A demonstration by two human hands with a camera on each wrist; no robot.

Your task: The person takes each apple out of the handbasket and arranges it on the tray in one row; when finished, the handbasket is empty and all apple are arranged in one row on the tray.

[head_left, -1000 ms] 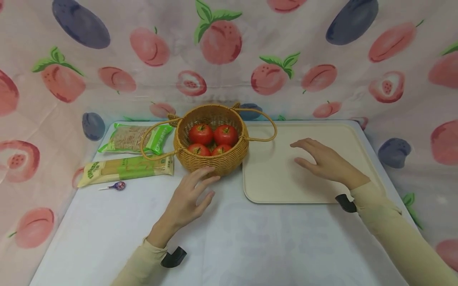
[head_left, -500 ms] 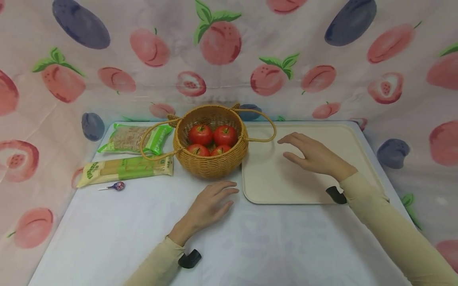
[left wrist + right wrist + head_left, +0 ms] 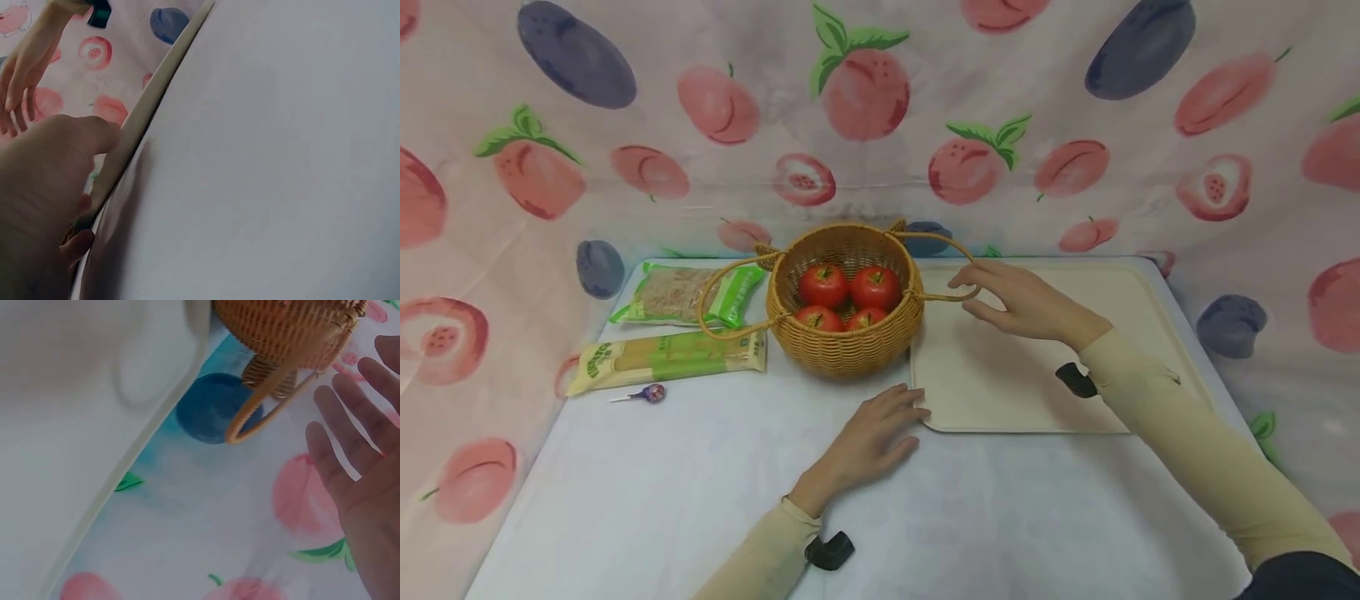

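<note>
A round wicker basket (image 3: 844, 354) holds several red tomato-like fruits (image 3: 876, 287), its two loop handles spread to the sides. Over the right handle (image 3: 951, 297) hovers my right hand (image 3: 1026, 302), fingers spread; in the right wrist view the hand (image 3: 369, 456) shows relaxed fingers beside the handle (image 3: 256, 419), holding nothing. My left hand (image 3: 868, 437) lies open at the front left corner of the beige tray (image 3: 1045, 392), below the basket, its fingertips by the rim. In the left wrist view the hand (image 3: 50, 181) is near the tray rim (image 3: 153, 94).
Left of the basket lie a green-edged bag of grain-like food (image 3: 677, 293) and, in front of it, a long yellow-green packet (image 3: 662, 357). A lollipop (image 3: 653, 392) lies before them. A fruit-patterned cloth (image 3: 880, 183) hangs behind the table.
My right hand has moved left from above the tray to the basket's right handle. My left hand has shifted right and toward the front, away from the basket's front to the tray's corner.
</note>
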